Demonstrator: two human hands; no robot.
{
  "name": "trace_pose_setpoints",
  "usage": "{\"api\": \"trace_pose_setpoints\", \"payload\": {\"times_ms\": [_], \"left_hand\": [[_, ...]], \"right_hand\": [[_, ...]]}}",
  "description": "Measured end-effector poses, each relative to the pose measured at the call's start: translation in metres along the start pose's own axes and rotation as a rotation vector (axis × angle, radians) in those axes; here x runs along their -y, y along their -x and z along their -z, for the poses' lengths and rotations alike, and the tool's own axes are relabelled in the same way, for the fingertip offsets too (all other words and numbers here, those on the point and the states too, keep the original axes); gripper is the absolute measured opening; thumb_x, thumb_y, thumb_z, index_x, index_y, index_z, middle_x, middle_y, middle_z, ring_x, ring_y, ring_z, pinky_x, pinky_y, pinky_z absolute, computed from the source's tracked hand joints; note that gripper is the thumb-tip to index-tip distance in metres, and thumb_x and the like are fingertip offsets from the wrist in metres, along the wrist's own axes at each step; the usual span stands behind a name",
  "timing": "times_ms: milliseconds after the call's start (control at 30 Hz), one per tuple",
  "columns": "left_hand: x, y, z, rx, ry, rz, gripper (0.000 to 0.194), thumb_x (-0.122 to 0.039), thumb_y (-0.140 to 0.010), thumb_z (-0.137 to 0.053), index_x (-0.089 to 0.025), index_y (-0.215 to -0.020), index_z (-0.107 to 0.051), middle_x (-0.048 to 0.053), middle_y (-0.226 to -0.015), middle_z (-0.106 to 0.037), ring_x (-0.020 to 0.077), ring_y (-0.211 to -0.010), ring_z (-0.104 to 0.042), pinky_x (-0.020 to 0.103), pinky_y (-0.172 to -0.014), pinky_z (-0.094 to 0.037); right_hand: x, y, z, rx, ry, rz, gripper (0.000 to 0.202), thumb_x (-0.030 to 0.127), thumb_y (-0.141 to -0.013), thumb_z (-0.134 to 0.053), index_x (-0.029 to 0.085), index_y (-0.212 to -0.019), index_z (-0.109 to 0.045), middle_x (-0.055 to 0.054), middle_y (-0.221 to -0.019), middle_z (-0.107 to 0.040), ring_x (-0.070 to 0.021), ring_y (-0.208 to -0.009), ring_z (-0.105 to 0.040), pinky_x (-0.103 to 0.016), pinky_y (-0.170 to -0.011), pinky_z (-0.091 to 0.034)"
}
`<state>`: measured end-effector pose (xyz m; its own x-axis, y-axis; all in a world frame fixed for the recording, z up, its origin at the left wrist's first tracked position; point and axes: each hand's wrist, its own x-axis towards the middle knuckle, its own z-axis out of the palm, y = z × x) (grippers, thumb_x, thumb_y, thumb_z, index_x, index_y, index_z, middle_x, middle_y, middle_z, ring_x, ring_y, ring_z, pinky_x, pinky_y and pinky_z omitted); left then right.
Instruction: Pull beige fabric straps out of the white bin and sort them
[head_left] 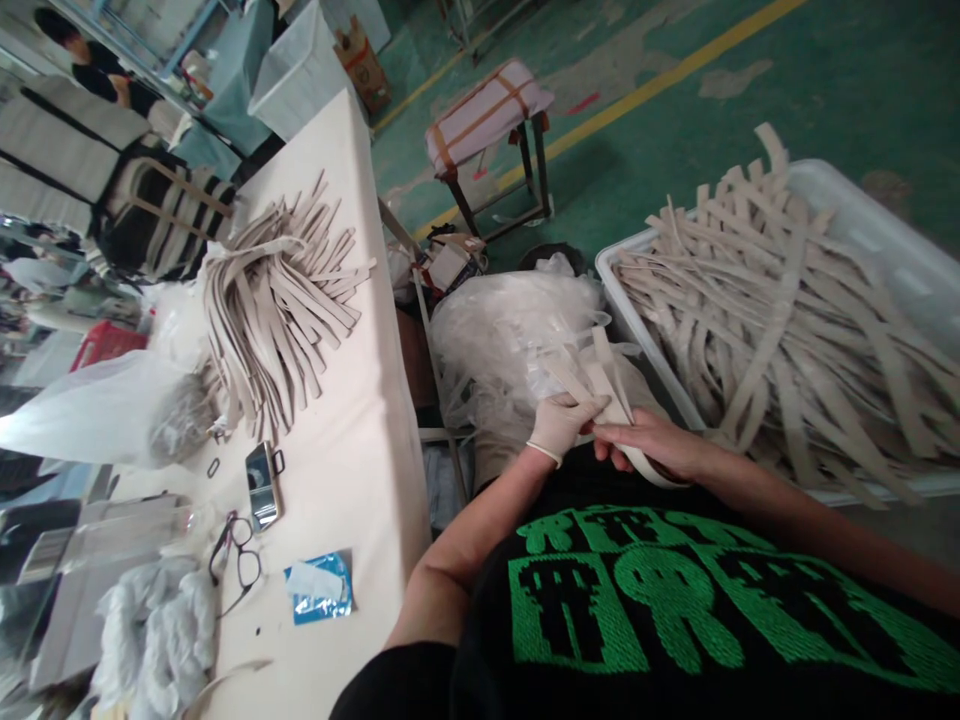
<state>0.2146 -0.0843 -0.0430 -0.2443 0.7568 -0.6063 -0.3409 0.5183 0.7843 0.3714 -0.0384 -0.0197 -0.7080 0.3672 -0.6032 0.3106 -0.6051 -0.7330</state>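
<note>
Pale fabric strips (pixel 609 388) are held between my two hands, in front of my body. My left hand (pixel 561 424), in a whitish glove, pinches the strips from the left. On the right, my bare right hand (pixel 651 440) has its fingers wrapped round them, and one strip curves down below it. Many similar strips (pixel 772 300) fill a white bin (pixel 682 390) at the right. A bundle of strips (pixel 270 310) lies on the cream-covered table (pixel 367 430) at the left.
Clear plastic bags (pixel 510 330) lie beyond my hands. The table holds a phone (pixel 262 485), glasses (pixel 240 550) and a blue packet (pixel 322 590). A padded stool (pixel 487 115) stands on the green floor. A person (pixel 94 60) is at the upper left.
</note>
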Motion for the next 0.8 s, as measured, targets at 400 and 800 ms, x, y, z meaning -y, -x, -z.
{"api": "trace_pose_setpoints", "payload": {"times_ms": [400,800], "left_hand": [[0.027,-0.018,0.008,0.070,-0.236,-0.167,0.041,-0.049,-0.096,-0.065,-0.016,-0.079,-0.081,0.007,-0.078,-0.076,0.0217,-0.086,-0.071,0.037,-0.098,-0.054],[0.024,-0.032,0.155,-0.412,-1.251,0.164,0.025,-0.029,-0.084,-0.082,-0.012,-0.102,-0.084,0.024,-0.115,-0.079,0.0365,-0.116,-0.073,0.046,-0.103,-0.052]], "right_hand": [[0.000,-0.012,0.022,-0.237,0.163,0.044,0.052,0.069,-0.076,-0.078,0.018,-0.074,-0.066,-0.006,-0.060,-0.063,-0.0149,-0.053,-0.055,-0.028,-0.051,-0.046],[-0.014,-0.026,0.037,-0.386,-0.089,0.038,0.048,0.061,-0.070,-0.084,0.018,-0.083,-0.067,0.000,-0.057,-0.053,-0.0106,-0.049,-0.044,-0.027,-0.046,-0.035]]}}
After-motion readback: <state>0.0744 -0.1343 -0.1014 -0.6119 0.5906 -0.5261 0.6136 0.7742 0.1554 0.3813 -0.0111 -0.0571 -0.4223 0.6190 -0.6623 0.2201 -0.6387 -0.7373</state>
